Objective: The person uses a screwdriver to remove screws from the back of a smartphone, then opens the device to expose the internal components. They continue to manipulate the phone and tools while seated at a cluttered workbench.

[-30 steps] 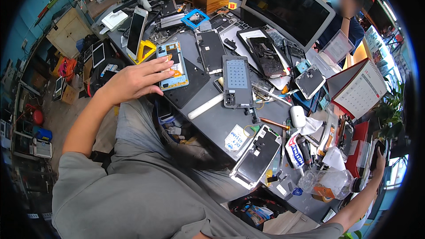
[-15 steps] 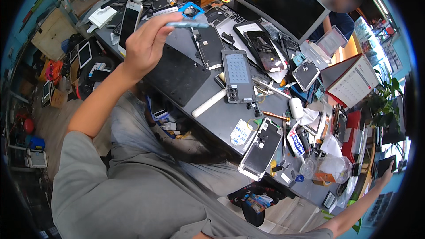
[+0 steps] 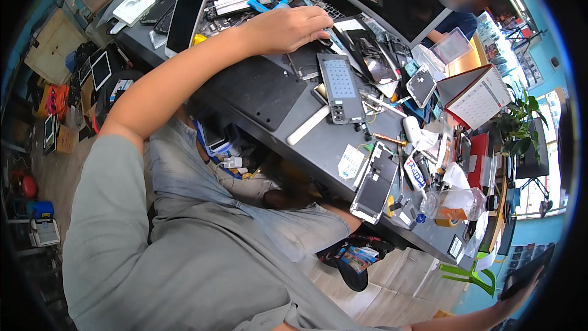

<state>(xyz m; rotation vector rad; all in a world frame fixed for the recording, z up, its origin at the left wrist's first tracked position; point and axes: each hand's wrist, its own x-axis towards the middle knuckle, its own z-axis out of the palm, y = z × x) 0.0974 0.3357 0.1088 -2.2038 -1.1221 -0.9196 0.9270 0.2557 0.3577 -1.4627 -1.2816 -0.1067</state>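
Left hand (image 3: 286,30): fingers curl close together at a slim pale-blue-edged piece (image 3: 335,40) over the cluttered table (image 3: 321,162); pinching, cannot tell. Best handled by its edges, clear of the neighbouring dismantled device (image 3: 375,56). Right hand (image 3: 520,298), well apart, grips a dark flat device (image 3: 527,273).

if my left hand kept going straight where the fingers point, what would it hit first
Probably the black-framed rectangular tablet just right of the left hand, though height above it is unclear.
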